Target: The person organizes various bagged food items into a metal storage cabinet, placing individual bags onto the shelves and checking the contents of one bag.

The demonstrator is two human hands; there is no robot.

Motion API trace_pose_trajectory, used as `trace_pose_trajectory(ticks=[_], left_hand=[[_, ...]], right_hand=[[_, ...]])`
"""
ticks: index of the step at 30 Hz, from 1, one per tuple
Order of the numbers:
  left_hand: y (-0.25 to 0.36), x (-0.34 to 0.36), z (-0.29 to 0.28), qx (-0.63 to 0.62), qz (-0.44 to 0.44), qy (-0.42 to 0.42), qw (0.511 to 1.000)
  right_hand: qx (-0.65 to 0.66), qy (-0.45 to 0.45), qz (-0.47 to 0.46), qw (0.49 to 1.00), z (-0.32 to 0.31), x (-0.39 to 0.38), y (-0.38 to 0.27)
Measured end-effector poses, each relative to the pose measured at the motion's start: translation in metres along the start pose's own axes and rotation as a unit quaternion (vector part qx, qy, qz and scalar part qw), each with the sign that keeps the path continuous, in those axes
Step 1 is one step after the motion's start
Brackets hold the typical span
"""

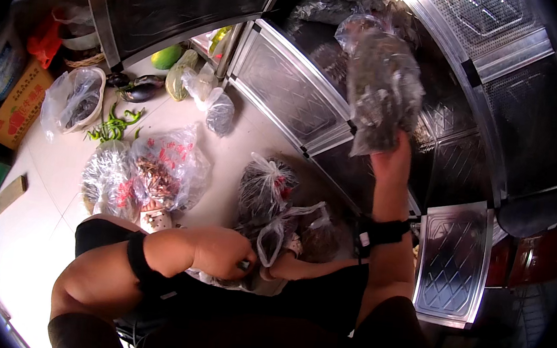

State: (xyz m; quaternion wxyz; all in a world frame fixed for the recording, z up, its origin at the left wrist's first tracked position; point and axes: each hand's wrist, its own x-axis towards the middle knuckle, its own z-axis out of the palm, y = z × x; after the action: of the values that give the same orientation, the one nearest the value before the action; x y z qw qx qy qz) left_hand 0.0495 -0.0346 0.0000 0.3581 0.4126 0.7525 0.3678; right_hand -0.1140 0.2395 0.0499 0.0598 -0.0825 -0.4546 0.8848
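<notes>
My right hand point(393, 151) reaches up at the right and grips the lower end of a clear plastic bag point(384, 83) of dark, dry-looking contents. The bag is in front of an open cabinet compartment. My left hand point(225, 254) is curled closed above my lap; what its fingers hold, if anything, is hidden. Beside it is a knotted clear plastic bag point(273, 239), and a bag of brown stuff point(320, 238) sits farther right. On the floor ahead lies a bag with dark contents and something red point(267, 185).
Metal-framed cabinet doors point(290, 84) stand open. More dark bags point(328, 11) fill the compartment. On the floor are green peppers point(116, 123), eggplants point(140, 88), a green melon-like vegetable point(166, 57), a bag of reddish-brown dried pieces point(157, 179) and a cardboard box point(20, 105).
</notes>
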Motion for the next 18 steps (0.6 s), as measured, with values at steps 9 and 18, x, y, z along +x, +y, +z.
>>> trace_pose_trajectory(ticks=[9, 18], left_hand=[[-0.022, 0.009, 0.001, -0.052, -0.013, -0.038, 0.998], [-0.042, 0.019, -0.01, -0.09, -0.009, 0.008, 0.996]], right_hand=[[-0.084, 0.01, -0.142, 0.986, 0.024, 0.156, -0.074], [-0.449, 0.058, -0.161, 0.877, 0.082, 0.3, -0.062]])
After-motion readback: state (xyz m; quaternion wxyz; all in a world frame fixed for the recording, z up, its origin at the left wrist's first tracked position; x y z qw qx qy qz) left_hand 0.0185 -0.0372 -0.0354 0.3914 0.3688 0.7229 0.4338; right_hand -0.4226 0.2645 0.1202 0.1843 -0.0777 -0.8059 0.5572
